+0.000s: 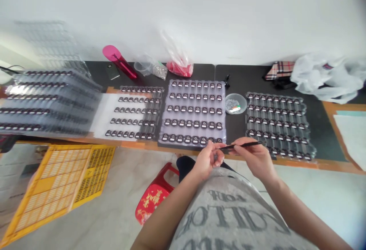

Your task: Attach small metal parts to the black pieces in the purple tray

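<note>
My right hand (256, 159) is closed around a pair of black tweezers (249, 144), held almost level with the tips pointing left. Those tips reach the curled fingers of my left hand (206, 161), which holds small grey pieces (215, 157) too small to name. Both hands are at the table's front edge, close to my body. Just behind the left hand lies a clear tray (187, 104) with rows of small black parts bearing white labels. A round clear dish (236, 103) with tiny translucent pieces stands beyond the hands.
Similar trays sit to the right (277, 124) and left (151, 116), plus a tall tray stack (77, 105) farther left. Behind are a pink cylinder (122, 63), a red-filled bag (180, 68) and white plastic bags (323, 76). A red stool (156, 192) and yellow crate (57, 185) stand below.
</note>
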Tool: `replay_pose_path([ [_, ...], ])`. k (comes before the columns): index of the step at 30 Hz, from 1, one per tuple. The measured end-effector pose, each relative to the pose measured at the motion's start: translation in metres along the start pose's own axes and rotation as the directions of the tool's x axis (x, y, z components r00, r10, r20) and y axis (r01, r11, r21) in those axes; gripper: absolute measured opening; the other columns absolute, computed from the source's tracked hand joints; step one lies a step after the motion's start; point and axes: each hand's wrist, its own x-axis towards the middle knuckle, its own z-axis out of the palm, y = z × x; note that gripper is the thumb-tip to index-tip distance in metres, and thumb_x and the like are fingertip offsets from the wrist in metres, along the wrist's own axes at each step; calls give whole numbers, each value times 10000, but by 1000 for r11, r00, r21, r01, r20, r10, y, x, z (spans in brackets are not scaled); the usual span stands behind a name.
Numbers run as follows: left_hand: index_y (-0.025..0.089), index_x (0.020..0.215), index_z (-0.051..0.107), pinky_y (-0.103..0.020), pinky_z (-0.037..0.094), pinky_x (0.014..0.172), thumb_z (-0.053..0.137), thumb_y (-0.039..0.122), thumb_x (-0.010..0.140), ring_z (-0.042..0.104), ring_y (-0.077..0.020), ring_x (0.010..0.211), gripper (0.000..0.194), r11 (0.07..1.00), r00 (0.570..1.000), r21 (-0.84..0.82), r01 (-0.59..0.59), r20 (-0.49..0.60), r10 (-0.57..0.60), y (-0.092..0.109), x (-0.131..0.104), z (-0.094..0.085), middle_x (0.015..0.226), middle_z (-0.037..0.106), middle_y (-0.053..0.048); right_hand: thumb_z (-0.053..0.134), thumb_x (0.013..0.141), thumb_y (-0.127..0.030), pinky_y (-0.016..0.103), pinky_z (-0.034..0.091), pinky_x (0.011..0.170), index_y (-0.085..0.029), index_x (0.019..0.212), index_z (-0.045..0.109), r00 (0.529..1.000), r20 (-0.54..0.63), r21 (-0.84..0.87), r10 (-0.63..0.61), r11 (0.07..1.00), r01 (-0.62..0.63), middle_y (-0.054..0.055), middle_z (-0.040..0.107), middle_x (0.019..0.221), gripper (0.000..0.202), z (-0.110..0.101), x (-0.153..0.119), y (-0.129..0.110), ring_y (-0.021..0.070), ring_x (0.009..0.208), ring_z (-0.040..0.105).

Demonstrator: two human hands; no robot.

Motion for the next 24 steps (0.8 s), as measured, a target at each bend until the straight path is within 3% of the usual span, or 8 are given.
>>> replay_pose_path([
  [5,104,970,582,-209,217,429,363,622,802,346,-67,403,587,998,1000,-61,1,2,-1,-5,-1,-1,529,476,8,677,721,-221,280,582,679,-215,817,625,1000,7,54,-4,999,3,6,636,870,109,0,-3,4,131,693,661],
  [12,140,816,527,-187,210,427,564,415,784,380,-56,428,279,995,992,-20,-98,-80,96,-11,-4,-4,546,491,21,684,716,-219,305,587,685,-206,822,610,995,-29,172,91,981,-85,3,649,833,130,1,-1,6,136,705,659],
  [18,143,742,494,-171,190,417,663,347,713,350,-34,416,266,997,991,-35,-62,-119,57,-9,-6,-3,545,493,31,685,716,-224,307,586,699,-201,820,612,996,-17,172,93,981,-89,2,642,823,129,2,-2,7,133,714,657],
  [21,138,740,504,-172,192,416,673,340,701,340,-31,414,267,996,992,-81,-31,-125,21,-9,-7,-4,548,493,29,685,714,-235,309,583,715,-207,831,614,998,-47,118,47,992,-41,4,637,844,140,2,-3,6,135,723,657],
  [24,133,750,515,-175,204,420,674,343,700,347,-33,428,268,988,994,-156,-8,-109,-9,-9,-8,-6,568,487,26,652,744,-218,316,579,723,-211,832,615,996,-26,32,-82,996,83,16,614,894,96,0,-5,2,143,763,646],
])
